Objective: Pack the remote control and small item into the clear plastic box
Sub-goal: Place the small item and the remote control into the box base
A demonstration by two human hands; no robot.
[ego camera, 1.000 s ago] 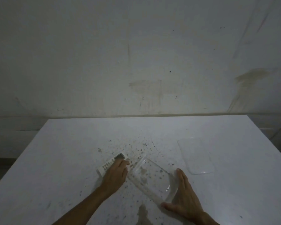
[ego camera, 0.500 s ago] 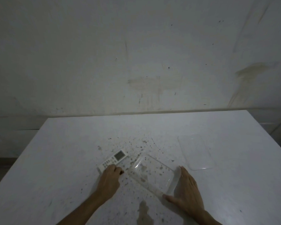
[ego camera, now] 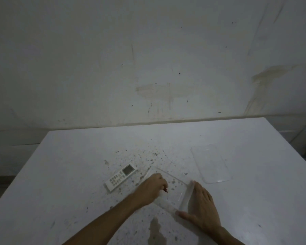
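Note:
A clear plastic box (ego camera: 177, 187) lies open on the white table, turned diagonally. My left hand (ego camera: 151, 187) reaches over the box's near left wall, fingers curled on a small dark reddish item (ego camera: 165, 190) held inside the box. My right hand (ego camera: 200, 204) lies flat against the box's right end, steadying it. The white remote control (ego camera: 120, 177), with a small screen and several buttons, lies flat on the table just left of the box, untouched.
The box's clear lid (ego camera: 211, 164) lies flat to the right of the box. The white table (ego camera: 78, 165) is speckled with dark stains and ends at a stained wall behind. A larger dark stain (ego camera: 156, 230) marks the near edge.
My left hand left the remote, picked up the small item beside it and moved right over the box. The remote stayed put. My right hand kept its place against the box.

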